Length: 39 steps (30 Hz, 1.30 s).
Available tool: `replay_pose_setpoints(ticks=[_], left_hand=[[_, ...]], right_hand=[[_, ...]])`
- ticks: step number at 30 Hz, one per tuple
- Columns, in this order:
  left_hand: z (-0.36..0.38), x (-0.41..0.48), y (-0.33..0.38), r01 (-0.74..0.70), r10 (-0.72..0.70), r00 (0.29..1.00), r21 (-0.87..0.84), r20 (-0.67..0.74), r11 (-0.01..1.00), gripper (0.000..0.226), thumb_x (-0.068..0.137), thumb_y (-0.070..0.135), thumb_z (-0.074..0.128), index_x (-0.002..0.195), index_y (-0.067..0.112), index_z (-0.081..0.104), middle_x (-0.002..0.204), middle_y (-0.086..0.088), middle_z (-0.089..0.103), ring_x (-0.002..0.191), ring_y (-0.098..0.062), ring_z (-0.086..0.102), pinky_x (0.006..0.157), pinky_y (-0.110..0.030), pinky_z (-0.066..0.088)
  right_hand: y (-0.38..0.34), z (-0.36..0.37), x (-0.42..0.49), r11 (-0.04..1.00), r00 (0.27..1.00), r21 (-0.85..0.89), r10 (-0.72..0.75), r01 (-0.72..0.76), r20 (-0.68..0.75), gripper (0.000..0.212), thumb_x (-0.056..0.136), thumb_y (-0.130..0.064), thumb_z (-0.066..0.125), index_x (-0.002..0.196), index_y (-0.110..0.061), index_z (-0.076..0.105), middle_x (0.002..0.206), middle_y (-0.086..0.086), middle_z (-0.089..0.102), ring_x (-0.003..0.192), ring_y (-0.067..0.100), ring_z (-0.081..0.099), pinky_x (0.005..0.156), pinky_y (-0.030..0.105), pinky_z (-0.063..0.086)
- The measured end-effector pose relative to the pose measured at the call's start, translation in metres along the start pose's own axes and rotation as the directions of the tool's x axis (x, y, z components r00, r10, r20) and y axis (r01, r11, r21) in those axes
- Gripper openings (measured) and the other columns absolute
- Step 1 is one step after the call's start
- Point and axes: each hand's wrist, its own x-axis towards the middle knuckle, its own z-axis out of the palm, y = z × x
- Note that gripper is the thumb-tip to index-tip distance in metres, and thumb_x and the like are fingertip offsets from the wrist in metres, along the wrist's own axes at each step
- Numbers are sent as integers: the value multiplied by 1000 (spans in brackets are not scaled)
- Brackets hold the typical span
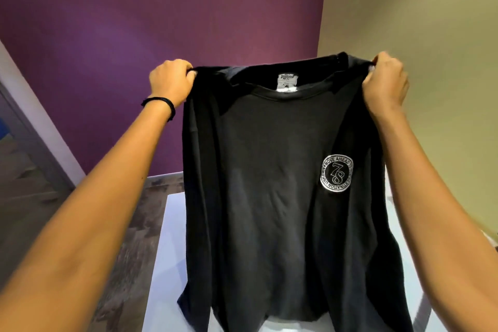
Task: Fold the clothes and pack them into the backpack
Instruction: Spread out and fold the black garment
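Clamped on the shoulder seams of black sweatshirt (269, 170): left hand (171, 81) with fingers curled round one shoulder, right hand (385, 81) round the other. Held up spread, neck label (287, 83) and round "78" badge (336, 173) facing camera, hem hanging over white table (167, 250). Black band (161, 104) on left wrist.

Main obstacle: black shirt (269, 197), hanging spread wide, gripped at its shoulders by left hand (171, 81) and right hand (385, 83).
Left of shirt: bare strip of white surface (169, 250); floor (129, 224) beyond.
Right of shirt: narrow surface strip, crossed by the right forearm.
Above shirt: open air to the purple wall (161, 8).
Behind shirt: hidden.
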Motion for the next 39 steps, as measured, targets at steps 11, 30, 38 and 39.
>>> replay_pose_setpoints(ticks=[11,30,38,39], left_hand=[[71,42,31,126,-215,975,-658,-56,742,15,94,4,25,92,14,37,91,-4,61,75,-17,56,60,-18,44],[65,-117,-29,-242,323,940,-453,108,858,19,94,17,54,106,9,67,108,-2,66,93,-13,61,84,-31,51],[59,-204,-29,-68,364,764,-494,533,867,27,92,16,57,115,7,66,111,-12,68,103,-23,62,93,-32,49],[59,-213,-28,-70,382,721,-487,578,870,26,92,17,57,115,8,66,112,-11,67,103,-22,62,93,-32,49]], right_hand=[[17,51,56,951,1000,309,-23,22,1,30,92,0,30,115,13,45,125,27,47,116,34,44,91,25,29],[97,42,-88,869,983,480,34,-119,181,25,91,2,32,109,10,48,134,21,42,124,27,41,92,12,24],[140,13,-186,879,950,407,139,-249,281,29,93,2,30,118,7,45,138,18,35,125,26,39,96,18,24],[147,10,-198,877,943,396,158,-271,294,28,93,2,30,117,7,45,138,18,34,125,27,38,96,18,23]])
